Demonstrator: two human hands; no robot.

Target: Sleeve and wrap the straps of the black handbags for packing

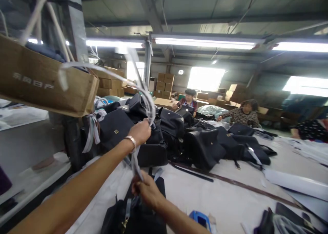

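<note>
My left hand is raised above the table, its fingers closed round a bunch of long pale strips that curl up and to the left. Below it my right hand pinches the lower end of the same strips, just over a dark bag lying at the near edge. A bracelet sits on my left wrist. Behind the hands a heap of dark bags covers the middle of the white table.
A hanging cardboard box is close at the upper left. Other people sit at the far side of the table. A blue object lies near my right forearm. White sheets lie at the right, stacked cartons at the back.
</note>
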